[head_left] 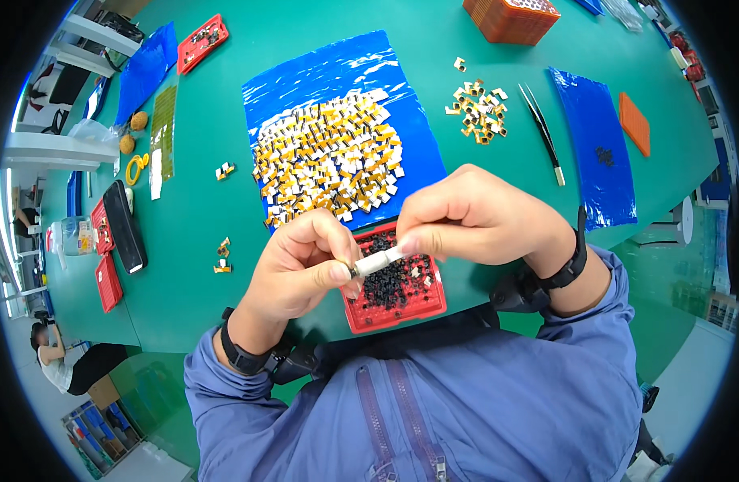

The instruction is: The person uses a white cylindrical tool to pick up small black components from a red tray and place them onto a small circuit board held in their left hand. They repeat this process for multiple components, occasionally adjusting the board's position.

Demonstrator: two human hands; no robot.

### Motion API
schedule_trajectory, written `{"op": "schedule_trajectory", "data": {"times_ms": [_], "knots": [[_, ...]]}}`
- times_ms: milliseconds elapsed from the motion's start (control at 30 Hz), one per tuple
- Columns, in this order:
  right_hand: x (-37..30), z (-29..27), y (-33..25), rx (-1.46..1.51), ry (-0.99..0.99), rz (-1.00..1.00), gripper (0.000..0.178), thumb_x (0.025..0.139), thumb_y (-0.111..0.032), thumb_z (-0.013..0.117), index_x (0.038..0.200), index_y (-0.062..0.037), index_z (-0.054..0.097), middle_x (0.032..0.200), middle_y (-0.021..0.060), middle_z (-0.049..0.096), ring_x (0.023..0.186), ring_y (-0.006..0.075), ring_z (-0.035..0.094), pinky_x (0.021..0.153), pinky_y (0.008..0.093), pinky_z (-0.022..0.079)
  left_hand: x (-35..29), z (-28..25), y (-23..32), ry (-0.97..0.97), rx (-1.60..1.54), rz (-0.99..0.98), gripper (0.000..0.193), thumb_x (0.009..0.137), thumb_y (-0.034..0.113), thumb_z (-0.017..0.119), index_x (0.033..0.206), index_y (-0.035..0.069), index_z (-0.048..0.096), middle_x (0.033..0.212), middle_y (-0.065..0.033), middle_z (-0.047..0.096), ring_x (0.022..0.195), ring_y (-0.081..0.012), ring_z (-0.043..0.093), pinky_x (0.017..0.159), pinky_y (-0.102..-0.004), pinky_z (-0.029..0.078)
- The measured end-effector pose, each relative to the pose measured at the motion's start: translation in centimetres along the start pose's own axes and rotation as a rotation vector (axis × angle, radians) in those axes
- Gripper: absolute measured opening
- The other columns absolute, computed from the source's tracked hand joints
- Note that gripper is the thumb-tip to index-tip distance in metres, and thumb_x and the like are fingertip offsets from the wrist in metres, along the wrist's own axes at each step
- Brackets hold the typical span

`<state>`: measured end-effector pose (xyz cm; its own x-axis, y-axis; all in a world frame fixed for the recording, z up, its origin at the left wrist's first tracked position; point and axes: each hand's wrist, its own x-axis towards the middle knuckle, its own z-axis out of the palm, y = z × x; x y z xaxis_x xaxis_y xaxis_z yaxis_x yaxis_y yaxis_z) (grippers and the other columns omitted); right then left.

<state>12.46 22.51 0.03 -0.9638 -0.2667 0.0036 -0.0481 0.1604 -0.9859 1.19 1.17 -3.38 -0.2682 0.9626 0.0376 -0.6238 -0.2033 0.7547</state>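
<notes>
Above a red tray (397, 323), my left hand (293, 269) pinches one end of a small white strip-like piece (375, 263), with something dark at its fingertips. My right hand (486, 221) has thumb and finger closed on the other end. Whether the piece is one part or two joined ones I cannot tell. Many small black parts (385, 285) lie in the tray, with a few pale bits among them. Just beyond my hands, a large pile of small white-and-gold pieces with dark edges (329, 157) covers much of a blue sheet (313, 76).
On the green table, a smaller heap of gold-and-white pieces (479, 112) lies right of the sheet, near tweezers (544, 132). Farther right are another blue sheet (598, 153) and an orange block (634, 124). Stacked orange trays (511, 20) stand behind. Yellow scissors (135, 169) and a black case (124, 225) lie left.
</notes>
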Motion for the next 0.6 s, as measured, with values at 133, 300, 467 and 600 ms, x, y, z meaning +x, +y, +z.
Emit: {"op": "schedule_trajectory", "data": {"times_ms": [133, 300, 467, 600], "knots": [[-0.06, 0.28, -0.21, 0.079, 0.052, 0.0, 0.02, 0.088, -0.02, 0.064, 0.078, -0.0024, 0.06, 0.059, -0.0003, 0.053, 0.053, 0.0053, 0.043, 0.048, 0.0242, 0.036, -0.04, 0.02, 0.01, 0.01, 0.006, -0.007, 0.013, 0.085, 0.003, 0.062, 0.087, 0.001, 0.05, 0.078, -0.0099, 0.059, 0.068, -0.0151, 0.062, 0.061, -0.0253, 0.053], [-0.06, -0.06, 0.09, -0.007, 0.034, -0.028, 0.016, 0.086, -0.017, 0.066, 0.081, -0.0024, 0.061, 0.06, -0.0008, 0.053, 0.053, 0.005, 0.044, 0.048, 0.023, 0.036, -0.08, 0.03, 0.01, 0.017, 0.026, 0.002, 0.013, 0.085, 0.002, 0.062, 0.087, 0.001, 0.05, 0.078, -0.0099, 0.059, 0.069, -0.0154, 0.062, 0.061, -0.0256, 0.053], [-0.06, 0.3, 0.05, 0.078, 0.034, 0.022, 0.014, 0.087, -0.015, 0.065, 0.082, -0.0025, 0.061, 0.059, -0.0007, 0.052, 0.053, 0.0051, 0.044, 0.048, 0.0232, 0.036, 0.0, 0.09, 0.0, 0.022, 0.017, 0.012, 0.013, 0.085, 0.002, 0.062, 0.087, 0.001, 0.05, 0.077, -0.0097, 0.059, 0.069, -0.0156, 0.062, 0.061, -0.026, 0.053], [-0.05, 0.0, 0.39, 0.001, 0.024, -0.022, 0.014, 0.086, -0.015, 0.065, 0.082, -0.0021, 0.061, 0.06, -0.0003, 0.053, 0.055, 0.0049, 0.045, 0.049, 0.0228, 0.036, -0.03, 0.1, 0.03, 0.008, 0.014, -0.002, 0.013, 0.086, 0.002, 0.062, 0.087, 0.001, 0.05, 0.077, -0.0097, 0.059, 0.069, -0.0158, 0.062, 0.061, -0.0262, 0.052]]}}
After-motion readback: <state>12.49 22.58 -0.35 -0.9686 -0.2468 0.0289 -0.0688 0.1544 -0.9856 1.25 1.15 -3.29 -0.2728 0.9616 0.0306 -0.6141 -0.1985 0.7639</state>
